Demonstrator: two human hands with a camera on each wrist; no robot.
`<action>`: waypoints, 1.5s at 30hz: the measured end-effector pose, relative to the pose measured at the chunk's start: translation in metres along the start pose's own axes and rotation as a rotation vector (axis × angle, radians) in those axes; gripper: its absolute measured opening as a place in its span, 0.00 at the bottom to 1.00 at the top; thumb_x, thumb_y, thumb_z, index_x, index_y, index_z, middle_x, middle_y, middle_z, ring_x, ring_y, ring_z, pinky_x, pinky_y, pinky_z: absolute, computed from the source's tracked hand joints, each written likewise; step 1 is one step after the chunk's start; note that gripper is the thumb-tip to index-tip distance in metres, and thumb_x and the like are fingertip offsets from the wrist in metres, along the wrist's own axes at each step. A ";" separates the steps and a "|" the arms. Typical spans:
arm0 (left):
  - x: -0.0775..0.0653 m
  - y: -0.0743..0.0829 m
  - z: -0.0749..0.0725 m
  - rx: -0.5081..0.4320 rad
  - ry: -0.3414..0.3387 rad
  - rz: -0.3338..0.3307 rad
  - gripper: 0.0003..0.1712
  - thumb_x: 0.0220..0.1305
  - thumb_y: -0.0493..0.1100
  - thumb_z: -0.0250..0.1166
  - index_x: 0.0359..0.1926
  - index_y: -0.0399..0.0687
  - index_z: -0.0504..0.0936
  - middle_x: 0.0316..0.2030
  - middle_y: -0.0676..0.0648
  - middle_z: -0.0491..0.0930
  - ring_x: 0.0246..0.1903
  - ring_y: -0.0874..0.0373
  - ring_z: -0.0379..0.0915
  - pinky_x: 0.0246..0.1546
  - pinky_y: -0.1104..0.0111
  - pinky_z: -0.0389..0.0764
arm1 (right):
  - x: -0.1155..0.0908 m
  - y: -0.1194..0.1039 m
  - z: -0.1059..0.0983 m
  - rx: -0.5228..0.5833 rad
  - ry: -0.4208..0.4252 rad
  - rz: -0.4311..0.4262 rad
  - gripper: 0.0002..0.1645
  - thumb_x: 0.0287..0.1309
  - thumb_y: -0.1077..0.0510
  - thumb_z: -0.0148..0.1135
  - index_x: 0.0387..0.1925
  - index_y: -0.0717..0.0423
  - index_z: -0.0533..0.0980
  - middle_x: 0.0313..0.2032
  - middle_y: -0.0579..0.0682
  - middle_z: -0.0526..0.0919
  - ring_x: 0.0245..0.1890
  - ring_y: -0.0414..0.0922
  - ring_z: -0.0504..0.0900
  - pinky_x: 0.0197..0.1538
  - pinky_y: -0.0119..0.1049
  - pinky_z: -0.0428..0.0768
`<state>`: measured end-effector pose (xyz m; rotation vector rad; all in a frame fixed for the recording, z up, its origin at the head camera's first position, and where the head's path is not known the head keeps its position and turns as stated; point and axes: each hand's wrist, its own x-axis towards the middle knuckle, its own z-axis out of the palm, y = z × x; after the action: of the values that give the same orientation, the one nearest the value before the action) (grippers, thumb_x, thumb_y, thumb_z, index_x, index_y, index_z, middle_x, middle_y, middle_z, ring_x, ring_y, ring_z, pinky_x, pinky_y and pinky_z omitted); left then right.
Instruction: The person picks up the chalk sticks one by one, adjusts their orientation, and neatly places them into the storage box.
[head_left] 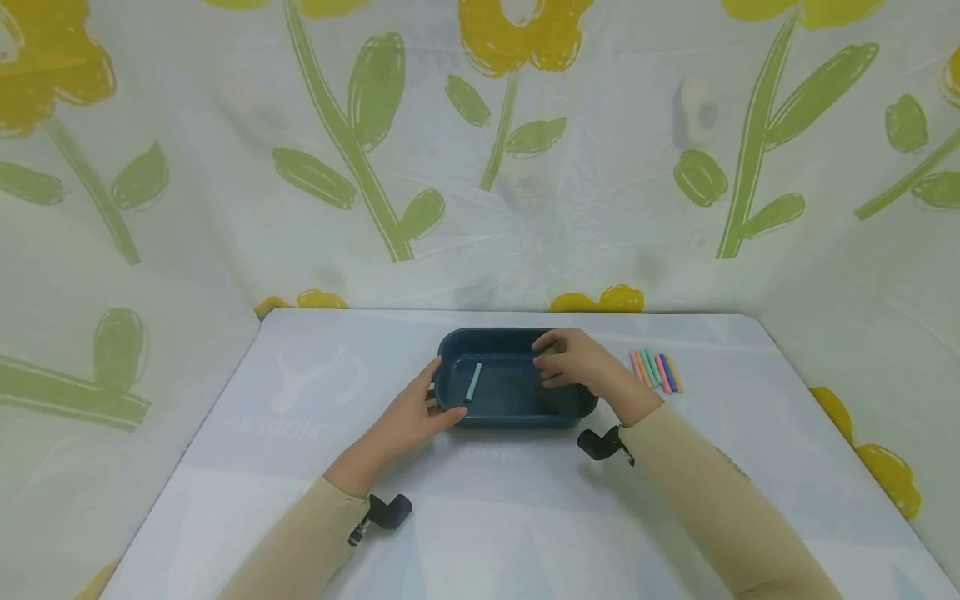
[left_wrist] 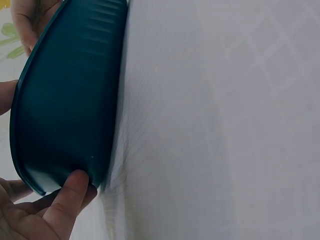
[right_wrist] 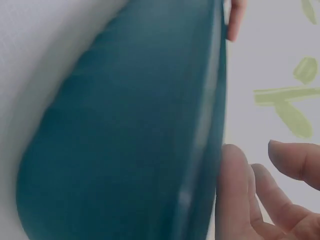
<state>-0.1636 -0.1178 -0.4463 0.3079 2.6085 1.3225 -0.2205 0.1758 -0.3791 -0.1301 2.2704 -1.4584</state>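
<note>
A dark blue rectangular dish (head_left: 517, 421) with rounded corners sits on the table. My left hand (head_left: 408, 415) holds its left end, thumb at the front rim and fingers against the end wall. In the left wrist view, fingertips of that hand (left_wrist: 67, 205) press the outside of the dish (left_wrist: 70, 100). One mint-green chalk stick (head_left: 473, 382) lies inside, towards the left. Over the right part of the dish hovers my right hand (head_left: 577, 364), fingers loosely bent and apart. The right wrist view shows nothing between the thumb and fingers of this hand (right_wrist: 280, 215).
Several chalk sticks (head_left: 656, 371) in pink, orange, green and blue lie side by side to the right of the dish, beside the right forearm. A pale tabletop (head_left: 480, 517) stretches in front. Flower-printed sheeting (head_left: 600, 208) encloses the back and sides.
</note>
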 end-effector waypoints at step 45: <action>-0.004 0.001 0.001 0.016 0.014 0.002 0.58 0.63 0.59 0.70 0.81 0.51 0.43 0.77 0.39 0.51 0.67 0.42 0.67 0.65 0.53 0.72 | -0.058 0.086 -0.134 -0.187 0.305 -0.122 0.28 0.75 0.56 0.52 0.66 0.72 0.64 0.55 0.71 0.71 0.46 0.49 0.84 0.50 0.34 0.84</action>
<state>-0.1599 -0.1176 -0.4455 0.3051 2.6321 1.3104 -0.2096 0.3443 -0.3908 -0.1106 2.6886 -1.4027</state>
